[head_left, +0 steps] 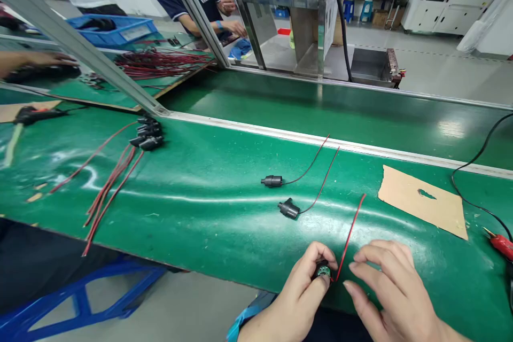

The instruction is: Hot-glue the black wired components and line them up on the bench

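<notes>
Near the table's front edge, my left hand is closed around a small dark part with a round green circuit board at its end. A red wire runs from beside that part up over the mat. My right hand is just right of the wire, fingers curved and apart, with nothing seen between them. Beyond the hands lie two black cylindrical connectors with thin wires. Whether the red wire is joined to the held part cannot be made out.
Black connectors with red wires lie in a bunch at left, near a glue gun. A cardboard piece and a red-handled soldering iron lie at right. A metal frame post slants across the left. Other people stand beyond.
</notes>
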{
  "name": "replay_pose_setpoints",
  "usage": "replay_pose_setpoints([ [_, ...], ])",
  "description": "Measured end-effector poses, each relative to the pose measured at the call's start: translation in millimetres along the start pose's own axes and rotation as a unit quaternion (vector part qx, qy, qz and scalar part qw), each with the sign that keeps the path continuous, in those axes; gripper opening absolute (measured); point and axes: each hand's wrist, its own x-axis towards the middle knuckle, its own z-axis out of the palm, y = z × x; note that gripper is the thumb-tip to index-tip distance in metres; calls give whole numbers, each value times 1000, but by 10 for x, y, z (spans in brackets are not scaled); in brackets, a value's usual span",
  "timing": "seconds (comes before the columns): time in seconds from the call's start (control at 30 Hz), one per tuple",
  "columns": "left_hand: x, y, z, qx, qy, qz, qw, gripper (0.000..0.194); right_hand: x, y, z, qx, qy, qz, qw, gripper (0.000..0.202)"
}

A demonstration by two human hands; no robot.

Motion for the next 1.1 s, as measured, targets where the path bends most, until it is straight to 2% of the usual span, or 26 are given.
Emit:
replay_pose_setpoints([
  [0.07, -8, 31, -13, -12, -18, -8, 1000, 19, -123, 2, 50, 61, 2, 37, 997, 21],
  [0.2, -23, 50, -28, -36, -75, -15, 996, 35, -285, -5, 271, 161, -89, 114, 976, 39],
  [0.27, -33, 42, -37, -15, -83, -30, 996, 41, -303, -10, 380, 178, -101, 121, 971, 41],
  [0.4, -46, 32, -19, 14, -57, -34, 998, 34, -296, -5, 490, 181, -44, 112, 976, 33],
  [0.57, -46, 33, 139, 54, 0, -31, 998, 34, -331, 25, 502, 142, 15, 93, 985, 27],
  [0.77, -4, -29, 302, 57, 27, -14, 998, 38, -418, 53, 545, 143, 31, 106, 984, 29],
  [1.1, 28, -69, 362, 56, 47, -21, 997, 35, -395, 44, 557, 164, 29, 133, 977, 24],
])
